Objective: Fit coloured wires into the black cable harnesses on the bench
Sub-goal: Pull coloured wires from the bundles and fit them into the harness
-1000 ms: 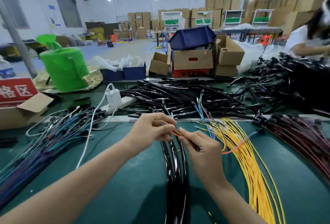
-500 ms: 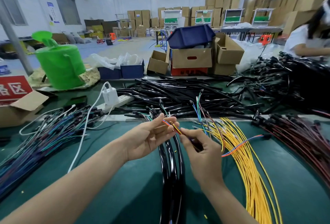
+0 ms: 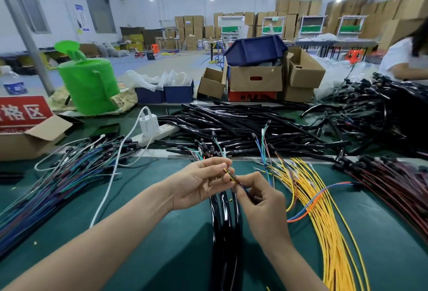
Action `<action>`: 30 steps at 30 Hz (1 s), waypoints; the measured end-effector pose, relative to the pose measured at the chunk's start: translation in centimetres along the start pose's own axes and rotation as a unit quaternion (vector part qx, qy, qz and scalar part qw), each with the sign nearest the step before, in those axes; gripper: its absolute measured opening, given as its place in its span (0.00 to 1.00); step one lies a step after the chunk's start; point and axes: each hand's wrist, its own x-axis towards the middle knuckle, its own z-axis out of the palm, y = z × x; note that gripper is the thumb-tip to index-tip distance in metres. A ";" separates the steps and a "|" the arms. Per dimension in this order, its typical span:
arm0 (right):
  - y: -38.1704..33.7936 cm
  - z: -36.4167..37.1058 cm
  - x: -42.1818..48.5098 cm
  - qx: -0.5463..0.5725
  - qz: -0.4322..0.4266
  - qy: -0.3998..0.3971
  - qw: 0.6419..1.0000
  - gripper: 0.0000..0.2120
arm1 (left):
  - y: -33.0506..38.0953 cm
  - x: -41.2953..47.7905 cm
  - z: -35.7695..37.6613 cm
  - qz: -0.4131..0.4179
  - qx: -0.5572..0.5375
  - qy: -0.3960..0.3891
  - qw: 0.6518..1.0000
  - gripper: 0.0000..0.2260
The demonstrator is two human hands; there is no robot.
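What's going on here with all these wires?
A person is assembling cables at a green bench. The left hand and right hand pinch a thin coloured wire between their fingertips, above black harnesses lying on the bench. Whether it is seated in a harness cannot be told. Loose yellow wires lie to the right.

Upper left: a green watering can (image 3: 89, 86) upright on crumpled brown paper (image 3: 124, 100). At the left edge, a red sign (image 3: 23, 111) with white characters, just behind an open cardboard box (image 3: 30, 139); a water bottle (image 3: 12, 81) further back. Left of centre, a white charger (image 3: 148, 122) plugged into a power strip (image 3: 163, 131), its white cable (image 3: 102, 200) trailing toward the bottom. Top centre, an upturned blue bin (image 3: 254, 49) on brown cartons (image 3: 254, 79). Upper right, a person in white (image 3: 398, 59).
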 end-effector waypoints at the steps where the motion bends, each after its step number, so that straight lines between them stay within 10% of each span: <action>1: 0.0 0.1 0.0 -0.005 -0.001 -0.003 1.000 0.11 | 0.1 0.0 -0.1 0.013 0.033 0.009 0.999 0.06; 8: -0.2 0.2 0.2 -0.042 0.026 0.005 0.999 0.08 | 1.4 -0.2 -0.2 0.093 0.295 0.054 0.949 0.04; 17: -0.3 0.1 0.2 -0.064 0.034 0.026 0.997 0.06 | 1.6 -0.1 -0.3 0.069 0.360 0.038 0.929 0.03; 25: -0.9 -0.3 0.4 -0.282 -0.222 -0.018 0.933 0.07 | 2.4 0.6 -2.1 -0.043 0.291 -0.001 0.956 0.06; 30: -0.7 -0.3 0.2 -0.289 -0.217 -0.033 0.932 0.07 | 4.2 1.1 -3.6 -0.126 0.351 -0.057 0.926 0.06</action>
